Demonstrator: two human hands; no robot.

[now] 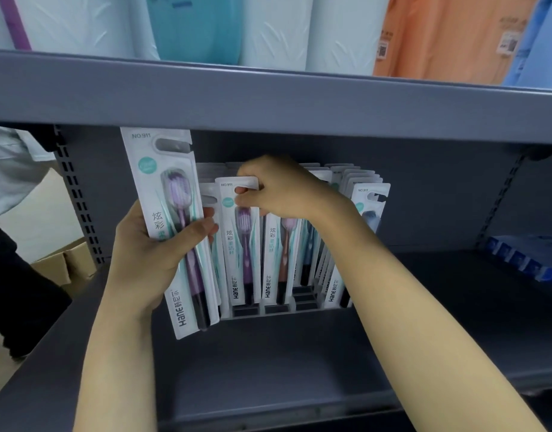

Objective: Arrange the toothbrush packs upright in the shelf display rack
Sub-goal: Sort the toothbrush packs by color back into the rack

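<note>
The left hand (153, 244) clasps a spare purple toothbrush pack (175, 226) just left of the display rack (256, 310), seemingly kept ready for slotting in next. The right hand (280, 188) pinches the hang-tab of a racked purple pack (242, 241), likely to square it upright among the rows standing behind on the grey shelf (268, 363).

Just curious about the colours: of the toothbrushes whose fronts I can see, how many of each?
Purple: 2, one in the left hand, one under the right hand
Brown-pink: 1
Dark blue: 1
Total: 4; packs behind are hidden.
</note>
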